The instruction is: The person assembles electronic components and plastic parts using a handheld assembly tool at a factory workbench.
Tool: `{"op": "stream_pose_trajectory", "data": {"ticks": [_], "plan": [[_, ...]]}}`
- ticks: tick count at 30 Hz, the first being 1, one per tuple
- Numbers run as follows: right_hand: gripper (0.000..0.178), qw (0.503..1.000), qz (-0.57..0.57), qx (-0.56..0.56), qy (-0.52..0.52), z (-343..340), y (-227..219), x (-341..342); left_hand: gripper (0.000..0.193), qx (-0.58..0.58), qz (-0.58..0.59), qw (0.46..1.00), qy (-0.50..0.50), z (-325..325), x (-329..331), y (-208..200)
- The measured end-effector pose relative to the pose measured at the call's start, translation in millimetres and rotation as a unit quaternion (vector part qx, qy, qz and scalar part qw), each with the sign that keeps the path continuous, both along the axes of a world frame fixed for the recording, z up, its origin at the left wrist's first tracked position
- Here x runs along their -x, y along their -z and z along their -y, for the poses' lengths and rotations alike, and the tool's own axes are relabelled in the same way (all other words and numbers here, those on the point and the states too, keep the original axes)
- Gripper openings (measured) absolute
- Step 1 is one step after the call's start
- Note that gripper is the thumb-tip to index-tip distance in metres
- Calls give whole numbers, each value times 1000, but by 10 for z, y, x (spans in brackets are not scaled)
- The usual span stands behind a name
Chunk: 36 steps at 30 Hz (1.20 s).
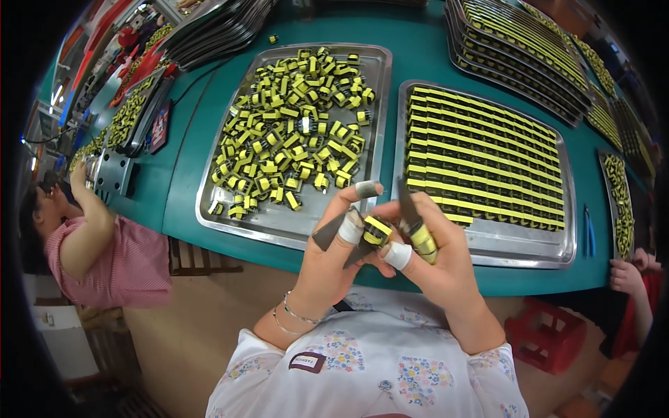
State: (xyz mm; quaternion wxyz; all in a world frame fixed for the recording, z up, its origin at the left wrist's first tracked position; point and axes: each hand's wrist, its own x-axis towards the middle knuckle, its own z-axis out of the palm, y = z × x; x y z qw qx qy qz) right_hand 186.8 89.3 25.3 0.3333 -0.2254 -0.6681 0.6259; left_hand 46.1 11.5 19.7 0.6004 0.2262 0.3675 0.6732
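Above the table's front edge, my two hands are close together with white and grey tape round several fingers. Between thumb and fingers my left hand (333,249) grips a small yellow-and-black transformer (377,230). Flat dark grey pieces (327,233) show by the left fingers; their kind is unclear. My right hand (440,252) is closed on a dark pointed piece with a yellow-wrapped part (422,241), whose kind I cannot make out. Beyond my left hand, a metal tray (182,209) bears a loose heap of transformers (293,132). At right, another metal tray (516,255) carries transformers in straight rows (484,157).
Stacked trays (519,59) of transformers stand at the back right, and stacked dark trays (216,31) at the back left. Blue-handled pliers (589,233) lie right of the row tray. People sit at both sides; a red stool (545,336) stands below the table.
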Motion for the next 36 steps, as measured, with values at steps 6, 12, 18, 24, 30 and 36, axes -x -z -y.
{"op": "stream_pose_trajectory", "data": {"ticks": [6,12,18,24,30,36], "plan": [[28,996,-77,32,-27,-9,67,-43,49,-55,-179,981,-47,-33,12,106],[29,995,-73,43,54,71,106,-10,75,-213,270,938,-52,-175,132,175],[29,993,-59,-78,61,68,147,102,91,-173,115,974,-89,-240,-68,44],[47,980,-14,-185,76,41,152,102,94,-172,22,981,-89,-249,-119,53],[48,955,54,-272,101,52,44,70,100,-172,-84,978,-80,-237,-128,83],[44,957,55,-267,99,16,17,64,106,-116,-160,974,-107,-220,-199,29]]}}
